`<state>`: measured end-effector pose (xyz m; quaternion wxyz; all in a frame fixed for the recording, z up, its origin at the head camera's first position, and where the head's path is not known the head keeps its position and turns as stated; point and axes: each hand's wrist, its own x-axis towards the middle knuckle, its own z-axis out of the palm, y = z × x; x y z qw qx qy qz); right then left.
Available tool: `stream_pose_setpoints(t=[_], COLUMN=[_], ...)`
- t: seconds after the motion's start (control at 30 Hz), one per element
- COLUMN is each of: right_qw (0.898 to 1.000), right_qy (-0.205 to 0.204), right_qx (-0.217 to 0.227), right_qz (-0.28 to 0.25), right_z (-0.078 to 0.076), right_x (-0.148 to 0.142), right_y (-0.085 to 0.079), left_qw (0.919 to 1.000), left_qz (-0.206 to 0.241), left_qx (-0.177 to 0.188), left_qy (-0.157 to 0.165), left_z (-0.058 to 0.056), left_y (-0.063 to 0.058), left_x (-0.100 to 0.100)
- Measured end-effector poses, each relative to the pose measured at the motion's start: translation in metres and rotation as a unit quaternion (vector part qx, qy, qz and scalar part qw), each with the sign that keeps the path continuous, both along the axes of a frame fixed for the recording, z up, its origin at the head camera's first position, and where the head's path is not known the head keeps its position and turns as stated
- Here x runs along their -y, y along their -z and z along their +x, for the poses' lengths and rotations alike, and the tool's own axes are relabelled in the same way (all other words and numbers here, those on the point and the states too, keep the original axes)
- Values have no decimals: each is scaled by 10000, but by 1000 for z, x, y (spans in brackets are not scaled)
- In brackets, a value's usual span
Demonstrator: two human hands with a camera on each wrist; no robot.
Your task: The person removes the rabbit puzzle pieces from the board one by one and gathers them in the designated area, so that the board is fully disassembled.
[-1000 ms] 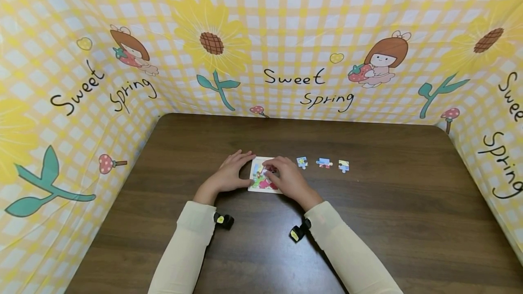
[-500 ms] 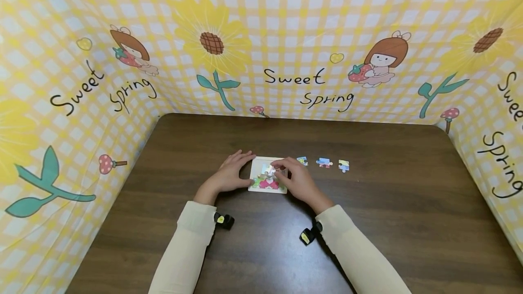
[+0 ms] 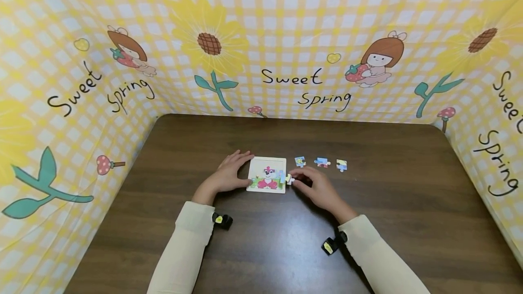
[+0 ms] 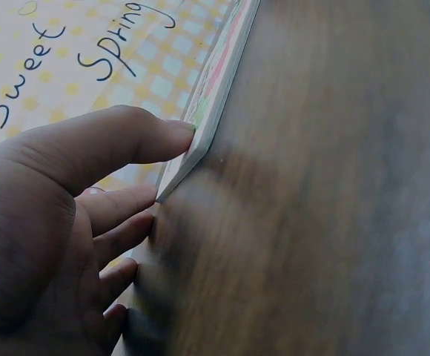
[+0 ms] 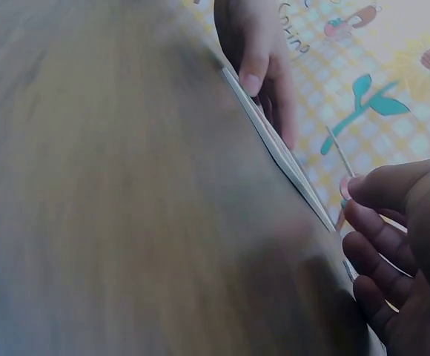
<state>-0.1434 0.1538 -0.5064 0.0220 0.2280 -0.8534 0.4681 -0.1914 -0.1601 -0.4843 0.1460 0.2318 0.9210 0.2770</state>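
A small jigsaw puzzle board [image 3: 250, 167] with a pale rim lies on the table, showing a pink-and-white cartoon animal. My left hand [image 3: 226, 173] is at its left side, fingers stretched to the far corner and thumb near the front corner. In the left wrist view, the left thumb [image 4: 144, 137] touches the rim from above. Just off the board's right edge, my right hand [image 3: 318, 187] pinches a puzzle piece [image 3: 289, 179] between thumb and fingers. The right wrist view shows that piece [image 5: 339, 152] edge-on, tilted up.
Three loose puzzle pieces lie in a row right of the board: a left one [image 3: 300, 162], a middle one [image 3: 322, 162] and a right one [image 3: 341, 165]. The brown table [image 3: 204, 135] meets a yellow checked cloth [image 3: 286, 26] at the back and sides.
My right hand has moved right from over the board to beyond its right edge, with the piece held. More of the picture is uncovered. My left hand stays in place.
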Motion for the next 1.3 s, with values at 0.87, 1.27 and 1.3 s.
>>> stream_pose_setpoints(t=[0.87, 1.27, 1.3], right_qw=[9967, 9958, 9957], right_qy=[113, 169, 171], right_qx=[-116, -120, -121], right_qz=[790, 893, 900], right_z=[-7, -6, -5], right_x=[-38, -38, -38], right_y=[4, 6, 6], left_qw=[10000, 9999, 9999], left_qz=[24, 92, 108], left_qx=[49, 40, 46], left_qy=[-26, 20, 14], left_z=[-2, -3, -2], left_y=[5, 6, 6], left_x=[2, 1, 1])
